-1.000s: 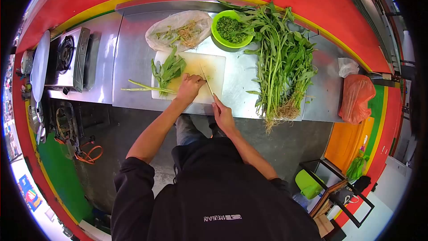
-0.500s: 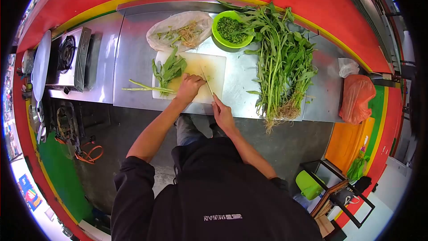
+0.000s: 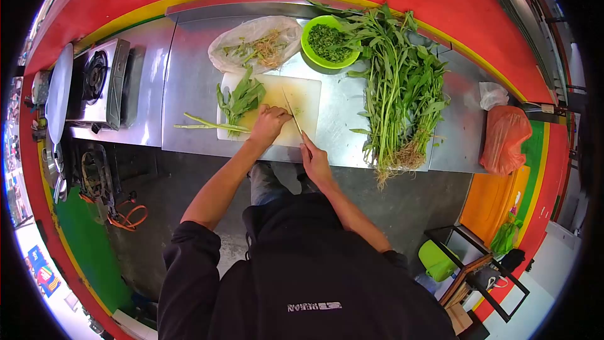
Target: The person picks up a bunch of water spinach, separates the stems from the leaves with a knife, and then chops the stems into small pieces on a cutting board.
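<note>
My right hand (image 3: 316, 161) is closed around the handle of a knife (image 3: 292, 112), its thin blade pointing away from me over the white cutting board (image 3: 307, 90). Just left of the blade, my left hand (image 3: 268, 124) rests on the board with curled fingers; whatever lies under them is hidden. A bunch of leafy greens (image 3: 244, 98) lies on the board's left side, beyond my left hand. Pale green stems (image 3: 201, 126) stick out past the board's left edge. Small green bits show near the blade.
Behind the board are a plastic bag (image 3: 220, 47) with rooty trimmings and a green bowl (image 3: 348, 62) of chopped greens. A large heap of rooted greens (image 3: 402, 82) covers the right side of the steel counter (image 3: 336, 126). A gas stove (image 3: 97, 82) stands left, a red bag (image 3: 504, 141) far right.
The whole view has shifted very slightly. Both hands and the knife stay in nearly the same place on the board.
</note>
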`<state>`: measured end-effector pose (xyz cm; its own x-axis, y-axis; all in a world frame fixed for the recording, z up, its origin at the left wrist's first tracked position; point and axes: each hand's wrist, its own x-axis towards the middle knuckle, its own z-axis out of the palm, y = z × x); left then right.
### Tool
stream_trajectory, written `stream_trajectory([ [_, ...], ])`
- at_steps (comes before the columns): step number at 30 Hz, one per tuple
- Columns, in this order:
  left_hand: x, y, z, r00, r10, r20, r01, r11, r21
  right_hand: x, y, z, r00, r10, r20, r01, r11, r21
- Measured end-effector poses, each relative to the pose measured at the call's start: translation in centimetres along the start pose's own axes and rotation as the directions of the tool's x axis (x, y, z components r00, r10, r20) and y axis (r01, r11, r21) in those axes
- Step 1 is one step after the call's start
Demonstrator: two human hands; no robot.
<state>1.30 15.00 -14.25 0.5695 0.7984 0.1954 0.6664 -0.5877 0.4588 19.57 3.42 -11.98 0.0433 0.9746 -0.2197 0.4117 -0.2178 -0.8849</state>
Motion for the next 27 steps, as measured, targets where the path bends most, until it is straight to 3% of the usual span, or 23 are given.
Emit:
stream_trajectory([
  [4,0.0,0.1,-0.1,1.000,0.014,0.011,-0.014,0.998,0.058,0.6,0.3,0.3,0.998,-0.065,-0.003,0.064,0.996,-0.057],
  [11,-0.3,0.2,-1.0,0.999,-0.008,0.034,0.005,0.998,0.069,1.3,-0.7,0.2,0.999,-0.030,-0.012,0.030,0.999,-0.014],
  [13,-0.5,0.0,-0.7,1.000,0.004,0.017,-0.004,1.000,0.022,0.8,-1.2,-0.3,0.999,0.043,0.020,-0.043,0.999,-0.003],
  [17,-0.2,-0.1,-0.1,0.999,0.032,0.006,-0.032,0.999,0.024,0.3,0.5,0.1,0.998,-0.052,-0.019,0.052,0.999,0.012],
  [21,0.0,-0.2,-0.3,0.999,0.035,0.025,-0.035,0.999,0.013,0.9,0.2,-0.1,0.999,-0.039,0.025,0.041,0.997,-0.071],
  [27,0.3,-0.3,-0.2,1.000,0.008,0.017,-0.007,1.000,-0.010,2.0,-0.6,0.0,1.000,-0.002,0.016,0.003,1.000,-0.027],
])
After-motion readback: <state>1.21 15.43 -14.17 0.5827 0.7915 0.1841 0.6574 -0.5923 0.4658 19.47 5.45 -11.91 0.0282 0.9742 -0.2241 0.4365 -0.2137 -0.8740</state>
